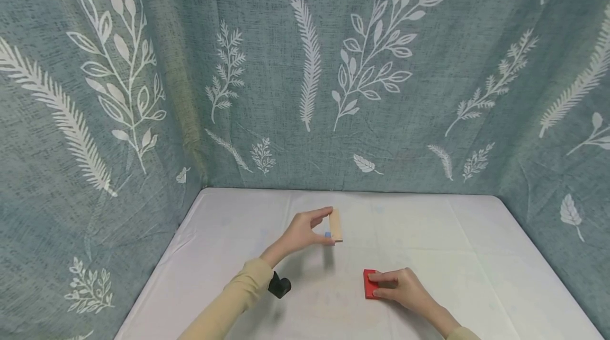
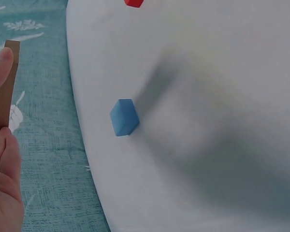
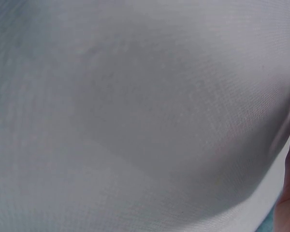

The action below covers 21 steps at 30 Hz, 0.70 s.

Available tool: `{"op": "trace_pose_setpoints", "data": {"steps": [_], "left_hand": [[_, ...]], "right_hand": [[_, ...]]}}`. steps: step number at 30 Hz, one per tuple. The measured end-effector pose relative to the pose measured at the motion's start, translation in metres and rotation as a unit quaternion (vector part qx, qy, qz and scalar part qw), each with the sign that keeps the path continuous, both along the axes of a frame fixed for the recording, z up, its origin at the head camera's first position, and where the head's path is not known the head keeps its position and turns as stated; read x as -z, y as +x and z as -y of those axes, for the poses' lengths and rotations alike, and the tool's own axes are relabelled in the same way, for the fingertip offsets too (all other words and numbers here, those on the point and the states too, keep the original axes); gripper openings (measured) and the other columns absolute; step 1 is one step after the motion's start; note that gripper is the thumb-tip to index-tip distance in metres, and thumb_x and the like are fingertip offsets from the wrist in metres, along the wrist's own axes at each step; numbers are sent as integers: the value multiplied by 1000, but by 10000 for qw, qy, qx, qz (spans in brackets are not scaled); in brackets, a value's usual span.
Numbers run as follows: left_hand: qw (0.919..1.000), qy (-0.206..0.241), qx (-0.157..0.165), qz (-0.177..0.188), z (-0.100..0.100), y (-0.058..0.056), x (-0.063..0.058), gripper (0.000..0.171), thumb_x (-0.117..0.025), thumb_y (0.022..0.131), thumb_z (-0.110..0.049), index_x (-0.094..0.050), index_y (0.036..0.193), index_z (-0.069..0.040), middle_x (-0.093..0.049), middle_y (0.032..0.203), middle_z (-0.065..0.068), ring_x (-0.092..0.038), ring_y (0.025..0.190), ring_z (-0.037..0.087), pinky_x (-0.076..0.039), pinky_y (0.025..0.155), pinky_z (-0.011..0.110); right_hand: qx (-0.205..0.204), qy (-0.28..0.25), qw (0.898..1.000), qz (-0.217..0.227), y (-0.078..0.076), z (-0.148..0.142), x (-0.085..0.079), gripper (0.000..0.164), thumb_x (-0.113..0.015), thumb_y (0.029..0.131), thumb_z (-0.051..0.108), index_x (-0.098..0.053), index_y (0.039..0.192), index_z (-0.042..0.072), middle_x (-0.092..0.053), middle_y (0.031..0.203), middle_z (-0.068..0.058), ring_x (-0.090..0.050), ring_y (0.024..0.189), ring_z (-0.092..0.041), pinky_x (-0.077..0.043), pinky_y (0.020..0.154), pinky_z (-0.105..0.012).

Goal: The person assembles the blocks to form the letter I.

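My left hand (image 1: 301, 231) pinches a flat wooden block (image 1: 335, 225) by its two ends, thumb at one end and fingertips at the other. It is raised over the table, and a shadow falls below. In the left wrist view the same block shows its narrow brown edge (image 2: 8, 87). A blue block (image 2: 124, 117) sits on the cloth under this hand; in the head view the thumb partly hides it. Nearer the front, my right hand (image 1: 405, 288) grips a red block (image 1: 369, 291) between thumb and fingers at the table surface.
White cloth covers the table (image 1: 438, 244). A black wrist camera (image 1: 279, 286) is mounted at the left sleeve. Blue-green curtains (image 1: 276, 75) with white leaf prints hang behind the table and along both sides. The right wrist view is mostly white cloth.
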<state>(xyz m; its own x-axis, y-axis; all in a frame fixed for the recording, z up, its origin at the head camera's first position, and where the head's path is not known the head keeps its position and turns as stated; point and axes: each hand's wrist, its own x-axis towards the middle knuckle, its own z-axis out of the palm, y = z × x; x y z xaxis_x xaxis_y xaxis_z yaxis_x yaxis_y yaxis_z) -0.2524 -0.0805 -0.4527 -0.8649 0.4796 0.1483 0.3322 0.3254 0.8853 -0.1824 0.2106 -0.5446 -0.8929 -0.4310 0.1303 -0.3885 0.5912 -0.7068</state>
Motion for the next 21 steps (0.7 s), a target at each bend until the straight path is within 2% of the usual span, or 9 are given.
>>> {"op": "trace_pose_setpoints", "data": {"steps": [9, 21], "left_hand": [[9999, 48, -50, 90, -6, -2, -4, 76, -81, 73, -9, -45, 140, -4, -45, 146, 12, -44, 134, 25, -44, 107, 23], [9995, 221, 72, 228, -20, 1, 1, 75, -80, 74, -9, -44, 141, -6, -44, 147, 11, -44, 134, 27, -45, 107, 25]], "right_hand": [[-9, -44, 9999, 126, -1, 0, 0, 36, -77, 76, 36, -75, 106, 15, -74, 103, 3, -66, 103, -16, -53, 85, -16], [-36, -28, 10000, 48, -1, 0, 1, 36, -76, 76, 37, -75, 105, 15, -74, 103, 4, -66, 103, -14, -52, 86, -16]]}}
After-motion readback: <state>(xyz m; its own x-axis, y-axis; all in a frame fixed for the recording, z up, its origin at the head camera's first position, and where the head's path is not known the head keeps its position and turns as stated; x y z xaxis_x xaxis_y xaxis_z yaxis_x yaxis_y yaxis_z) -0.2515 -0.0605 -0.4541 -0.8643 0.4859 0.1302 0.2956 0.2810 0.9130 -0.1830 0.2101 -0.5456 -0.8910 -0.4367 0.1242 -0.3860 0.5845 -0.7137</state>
